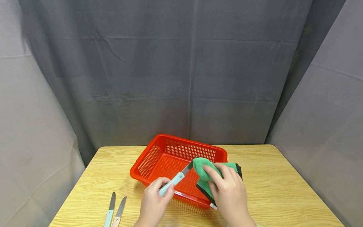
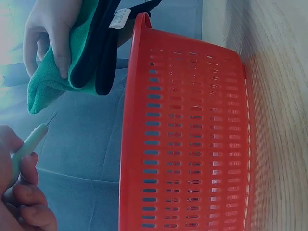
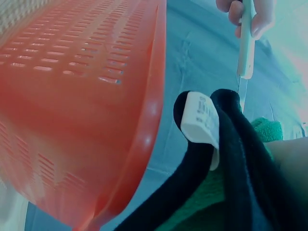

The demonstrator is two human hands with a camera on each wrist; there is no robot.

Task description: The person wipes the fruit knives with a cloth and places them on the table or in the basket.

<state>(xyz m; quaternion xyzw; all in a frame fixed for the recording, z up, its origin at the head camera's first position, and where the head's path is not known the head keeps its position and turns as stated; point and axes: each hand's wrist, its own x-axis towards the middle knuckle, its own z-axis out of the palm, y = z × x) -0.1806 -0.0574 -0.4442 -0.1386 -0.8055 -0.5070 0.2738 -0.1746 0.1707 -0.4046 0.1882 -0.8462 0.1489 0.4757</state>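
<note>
Over the red basket (image 1: 167,165), my left hand (image 1: 154,201) grips a knife by its pale mint handle (image 1: 173,183), the blade slanting up to the right. My right hand (image 1: 229,190) holds a green towel (image 1: 204,168) with black edging, fingers pressing into its folded top. The towel covers part of the blade near the tip. In the left wrist view the knife (image 2: 33,139) points toward the towel (image 2: 53,79). A white label (image 3: 199,118) on the towel's black edge shows large in the right wrist view.
Two more knives lie at the front left of the wooden table, one with a mint handle (image 1: 109,217) and one with a pale pink handle (image 1: 116,221). Grey curtains (image 1: 147,78) hang behind the table and along both sides.
</note>
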